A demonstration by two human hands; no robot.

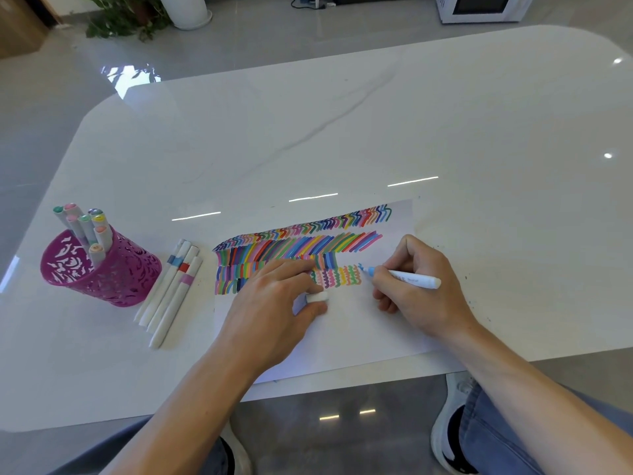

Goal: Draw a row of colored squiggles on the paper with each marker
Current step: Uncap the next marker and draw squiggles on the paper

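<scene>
1. The right hand grips the blue marker in a writing hold, with fingers and thumb curled round the barrel close to the tip. The tip touches the paper, where a short blue mark shows.
2. The coming stroke turns on one relation. The row of squiggles lies just left of the tip, and bare paper lies to the right and toward the person.
3. The marker's long axis runs roughly left to right, tip pointing left at the row and back end sticking out past the knuckles. I judge the blue squiggle must run down toward the person, just beside the last finished one.
4. The left hand rests on the paper with fingers curled, pinching a small white cap between thumb and finger. It covers the left part of the row, and several squiggles lie between it and the tip.
5. At the left of the surface stands a pink cutout cup holding capped markers upright.
6. Between the cup and the paper lie a few loose markers, their long axes running away from the person. The left hand is the nearer one to these.
7. Nothing stands between the tip and the bare paper. The right hand's heel sits right of the ink, so smearing looks unlikely — though the paper's right edge is near, which leaves limited room for more squiggles.
</scene>
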